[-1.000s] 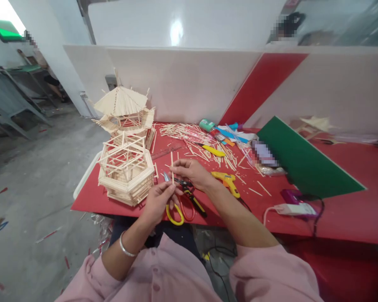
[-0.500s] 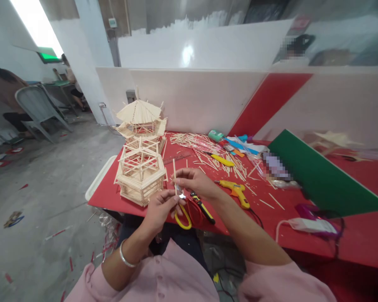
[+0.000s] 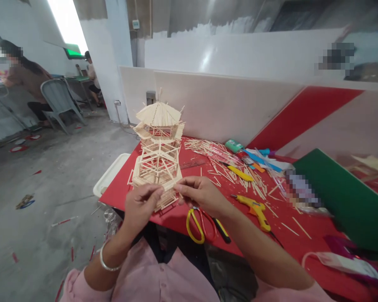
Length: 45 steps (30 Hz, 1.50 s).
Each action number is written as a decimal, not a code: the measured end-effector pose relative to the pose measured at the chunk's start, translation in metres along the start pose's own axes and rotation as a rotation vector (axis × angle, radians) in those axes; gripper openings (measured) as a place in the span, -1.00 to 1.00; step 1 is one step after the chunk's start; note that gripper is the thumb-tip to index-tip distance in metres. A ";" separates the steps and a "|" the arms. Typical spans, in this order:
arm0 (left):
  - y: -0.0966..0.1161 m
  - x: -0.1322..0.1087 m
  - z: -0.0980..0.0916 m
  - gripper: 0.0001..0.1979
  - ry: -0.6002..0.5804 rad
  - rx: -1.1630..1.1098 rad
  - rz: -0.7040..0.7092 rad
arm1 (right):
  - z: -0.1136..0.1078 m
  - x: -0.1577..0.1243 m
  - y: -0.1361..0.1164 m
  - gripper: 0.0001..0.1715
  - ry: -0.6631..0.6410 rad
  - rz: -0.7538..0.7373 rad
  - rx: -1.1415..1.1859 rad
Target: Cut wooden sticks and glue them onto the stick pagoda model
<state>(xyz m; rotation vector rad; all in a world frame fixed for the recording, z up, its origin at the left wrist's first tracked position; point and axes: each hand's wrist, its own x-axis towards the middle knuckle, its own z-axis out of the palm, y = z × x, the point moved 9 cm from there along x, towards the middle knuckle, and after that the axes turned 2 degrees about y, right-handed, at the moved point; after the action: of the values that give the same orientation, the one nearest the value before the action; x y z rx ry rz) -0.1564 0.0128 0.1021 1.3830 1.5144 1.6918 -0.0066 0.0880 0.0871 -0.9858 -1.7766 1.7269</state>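
A tower model (image 3: 159, 147) built of thin wooden sticks stands on the red table (image 3: 182, 218) near its left end. My left hand (image 3: 141, 205) and my right hand (image 3: 198, 193) are pinched close together right in front of the model's hexagonal base. Between their fingertips they hold a thin wooden stick (image 3: 169, 191), lying roughly level against the base's front edge; it is hard to tell apart from the model. A silver bangle sits on my left wrist.
Scissors with yellow and red handles (image 3: 201, 222) lie beside my right wrist, a yellow glue gun (image 3: 255, 207) further right. Loose sticks (image 3: 214, 151), a yellow knife (image 3: 239, 173), a green board (image 3: 343, 188) and a power strip (image 3: 343, 262) crowd the table. A white tray (image 3: 111, 178) sits left of it. People sit at far left.
The stick went from upright to about level and both hands moved to the model's base. The view swung left and up. The scissors stayed on the table.
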 end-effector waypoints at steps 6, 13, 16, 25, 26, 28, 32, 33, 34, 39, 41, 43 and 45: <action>0.037 0.030 -0.038 -0.83 0.139 0.321 0.476 | -0.003 0.004 -0.026 -0.66 0.061 -0.204 -0.269; 0.027 0.039 -0.030 -0.86 -0.072 0.281 0.284 | -0.017 0.017 -0.082 -0.72 0.157 -0.589 -0.719; -0.011 0.031 -0.011 -0.77 -0.275 0.010 -0.207 | -0.023 0.038 -0.089 -0.79 0.200 -0.625 -0.666; -0.038 0.002 0.018 -0.56 -0.319 -0.558 -0.720 | -0.010 0.045 -0.087 -0.62 0.325 -0.730 -0.776; -0.038 0.000 0.018 -0.56 -0.315 -0.572 -0.728 | -0.012 0.044 -0.086 -0.64 0.348 -0.728 -0.807; -0.038 -0.001 0.020 -0.56 -0.307 -0.595 -0.745 | -0.015 0.043 -0.084 -0.67 0.374 -0.716 -0.853; -0.037 -0.003 0.023 -0.57 -0.289 -0.633 -0.788 | -0.016 0.041 -0.082 -0.64 0.360 -0.737 -0.870; -0.037 -0.003 0.023 -0.57 -0.287 -0.640 -0.800 | -0.014 0.041 -0.082 -0.64 0.346 -0.747 -0.865; -0.037 -0.003 0.024 -0.58 -0.285 -0.647 -0.811 | -0.013 0.042 -0.082 -0.63 0.335 -0.753 -0.860; -0.039 -0.005 0.026 -0.60 -0.262 -0.686 -0.848 | -0.008 0.045 -0.080 -0.64 0.325 -0.749 -0.857; -0.040 -0.006 0.027 -0.61 -0.261 -0.692 -0.857 | -0.008 0.046 -0.079 -0.64 0.320 -0.748 -0.846; -0.041 -0.007 0.026 -0.62 -0.262 -0.693 -0.863 | -0.007 0.048 -0.079 -0.64 0.312 -0.752 -0.841; -0.041 -0.007 0.025 -0.61 -0.257 -0.692 -0.864 | -0.007 0.049 -0.077 -0.64 0.303 -0.752 -0.849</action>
<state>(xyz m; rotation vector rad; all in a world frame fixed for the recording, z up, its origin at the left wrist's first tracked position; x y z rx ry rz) -0.1420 0.0293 0.0589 0.4401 0.9880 1.2148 -0.0451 0.1337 0.1568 -0.6512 -2.2733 0.3339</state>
